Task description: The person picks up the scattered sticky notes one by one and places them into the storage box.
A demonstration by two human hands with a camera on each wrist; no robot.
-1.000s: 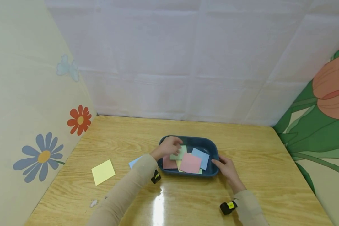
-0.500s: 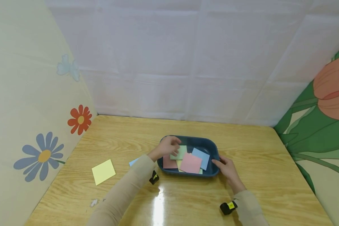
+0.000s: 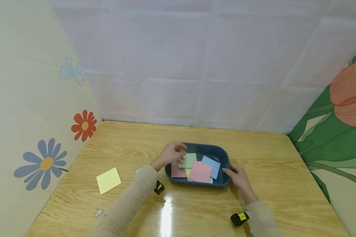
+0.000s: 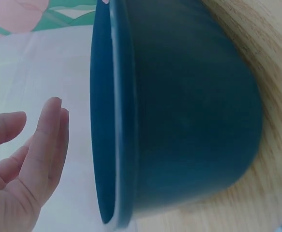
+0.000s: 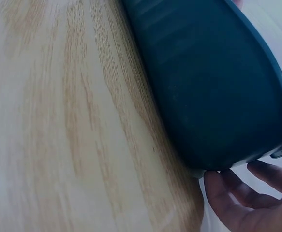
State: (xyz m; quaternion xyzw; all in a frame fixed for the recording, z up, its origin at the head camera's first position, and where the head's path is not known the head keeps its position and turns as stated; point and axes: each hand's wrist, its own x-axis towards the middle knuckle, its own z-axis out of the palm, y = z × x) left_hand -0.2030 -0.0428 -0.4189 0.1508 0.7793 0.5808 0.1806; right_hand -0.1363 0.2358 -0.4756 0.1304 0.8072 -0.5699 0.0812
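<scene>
A dark blue plastic basin (image 3: 195, 184) sits on the table, holding several square paper notes: a pink note (image 3: 200, 171), a blue note (image 3: 211, 166), a green note (image 3: 188, 160) and others partly covered. My left hand (image 3: 172, 154) hovers over the basin's left end, fingers loosely bent. In the left wrist view the same hand (image 4: 29, 169) holds nothing and is apart from the basin's rim (image 4: 124, 121). At the right end my right hand (image 3: 239, 177) grips the rim, thumb over it. The right wrist view shows its fingertips (image 5: 218, 181) against the outer wall.
A yellow note (image 3: 108, 180) lies on the table (image 3: 130, 141) at the left. Part of another blue note (image 3: 138, 170) shows behind the left forearm. A small white patch (image 3: 98, 213) marks the tabletop at the front left. A white cloth (image 3: 178, 65) hangs behind.
My left hand has drawn back slightly to the left over the basin, uncovering more of the green note. The right hand stays on the rim; the basin has hardly moved.
</scene>
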